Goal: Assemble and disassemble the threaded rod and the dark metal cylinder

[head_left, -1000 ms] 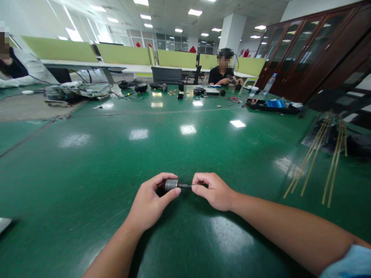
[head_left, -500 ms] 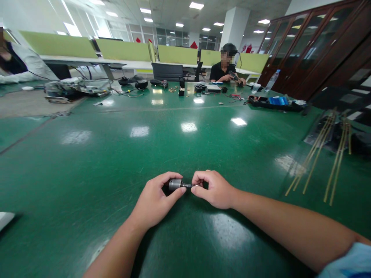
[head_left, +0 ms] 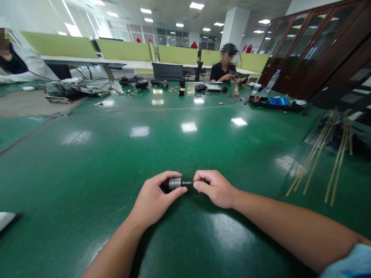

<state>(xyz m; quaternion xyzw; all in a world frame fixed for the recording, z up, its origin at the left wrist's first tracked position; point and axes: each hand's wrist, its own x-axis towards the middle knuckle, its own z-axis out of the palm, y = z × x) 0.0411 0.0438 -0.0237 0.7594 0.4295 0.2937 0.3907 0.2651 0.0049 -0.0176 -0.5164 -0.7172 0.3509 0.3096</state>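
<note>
A small grey metal cylinder (head_left: pixel 175 183) lies sideways close above the green table (head_left: pixel 174 150). From its right end runs a thin dark shaft (head_left: pixel 188 182). My left hand (head_left: pixel 153 197) curls around the cylinder, thumb in front and fingers behind, with a dark part showing inside the grip. At the shaft's far end, my right hand (head_left: pixel 213 188) pinches with thumb and forefinger. Those fingertips cover the tip, so whether a separate small piece sits there cannot be made out.
Several thin yellowish sticks (head_left: pixel 314 158) jut over the table at right. Along the far side lie a power drill (head_left: pixel 159 83), cables, small black boxes and a black tray (head_left: pixel 275 104). A person (head_left: pixel 227 67) sits opposite, handling a tool. A white object (head_left: pixel 5 221) shows at the left edge.
My right hand has shifted slightly right, exposing a little more of the shaft. The left fingers have adjusted slightly around the cylinder. The person opposite has moved their hands a little.
</note>
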